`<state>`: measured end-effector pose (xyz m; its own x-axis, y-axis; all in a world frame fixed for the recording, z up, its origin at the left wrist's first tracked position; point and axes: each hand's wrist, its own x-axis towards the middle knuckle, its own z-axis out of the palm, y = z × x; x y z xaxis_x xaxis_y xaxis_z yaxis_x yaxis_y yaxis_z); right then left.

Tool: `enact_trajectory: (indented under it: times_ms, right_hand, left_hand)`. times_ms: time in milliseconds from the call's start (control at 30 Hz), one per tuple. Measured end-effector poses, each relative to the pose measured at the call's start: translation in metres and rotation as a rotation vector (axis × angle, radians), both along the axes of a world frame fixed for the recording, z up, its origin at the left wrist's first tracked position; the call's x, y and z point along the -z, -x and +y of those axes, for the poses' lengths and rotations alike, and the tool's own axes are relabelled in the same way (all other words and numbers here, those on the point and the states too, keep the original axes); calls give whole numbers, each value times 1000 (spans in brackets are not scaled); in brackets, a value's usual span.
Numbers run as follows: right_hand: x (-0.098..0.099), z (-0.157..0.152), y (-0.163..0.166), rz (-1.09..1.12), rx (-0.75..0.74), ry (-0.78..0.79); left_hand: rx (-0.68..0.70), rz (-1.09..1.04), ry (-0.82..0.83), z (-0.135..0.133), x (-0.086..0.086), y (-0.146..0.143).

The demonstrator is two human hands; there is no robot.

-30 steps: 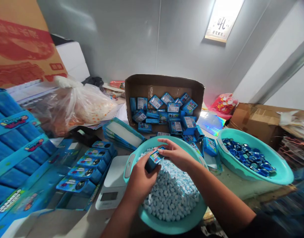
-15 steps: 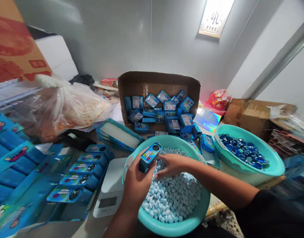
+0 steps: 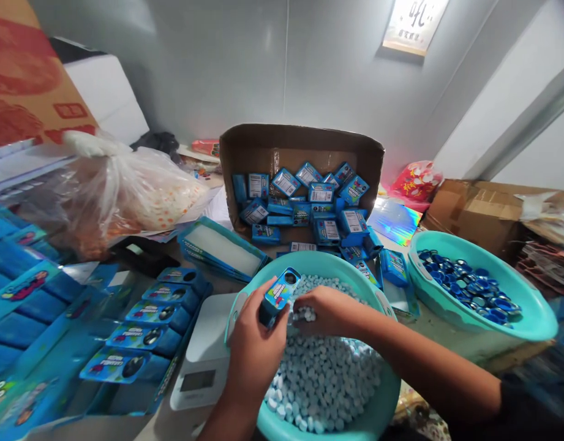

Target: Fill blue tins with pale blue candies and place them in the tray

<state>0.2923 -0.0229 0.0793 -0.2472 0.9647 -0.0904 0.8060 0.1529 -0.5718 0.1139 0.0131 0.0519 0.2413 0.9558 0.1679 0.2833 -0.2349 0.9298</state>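
In my left hand (image 3: 256, 334) I grip a small blue candy box (image 3: 280, 294), tilted, with a round dark hole in its top. My right hand (image 3: 325, 311) is closed around some pale blue candies (image 3: 304, 314), a few of which show at the fingertips. Both hands are over a turquoise basin (image 3: 355, 432) filled with loose pale blue candies (image 3: 323, 373). The right fingers are just to the right of the box. A white scale (image 3: 201, 361) with a small display sits left of the basin.
Behind stands a cardboard box (image 3: 304, 138) holding several blue boxes. A second turquoise basin (image 3: 534, 312) of shiny blue lids (image 3: 470, 285) is at right. On the left, an open display carton (image 3: 125, 398) bears a row of blue boxes (image 3: 139, 337). A tied plastic bag (image 3: 139, 190) lies behind.
My right hand has drawn its fingers together around candies and lifted slightly from the pile. The left hand still holds the candy box in about the same place. The view has shifted slightly.
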Motion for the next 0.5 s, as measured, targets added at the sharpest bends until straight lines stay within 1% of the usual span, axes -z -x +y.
enact_trajectory:
  times_ms: [67, 100, 167, 267, 300, 367, 433, 500]
  right_hand:
    - [-14, -5, -1, 71, -2, -56]
    - [-21, -7, -2, 151, -2, -67]
    - [-35, -7, -2, 394, 35, -42]
    - [-47, 4, 2, 813, 189, 21]
    - [-48, 10, 5, 924, 235, 19]
    - [-46, 23, 11, 1089, 291, -40]
    - [-39, 34, 16, 1193, 330, -101]
    - [-32, 39, 20, 1243, 358, -159]
  left_hand:
    - [10, 19, 3, -1, 0, 1]
    - [21, 26, 19, -1, -1, 1]
    - [50, 35, 56, -1, -2, 2]
    - [100, 28, 93, -1, -5, 2]
    - [116, 23, 108, -1, -6, 2]
    - [149, 28, 128, 0, -8, 1]
    - [171, 52, 117, 0, -10, 1]
    - [192, 80, 94, 0, -12, 2]
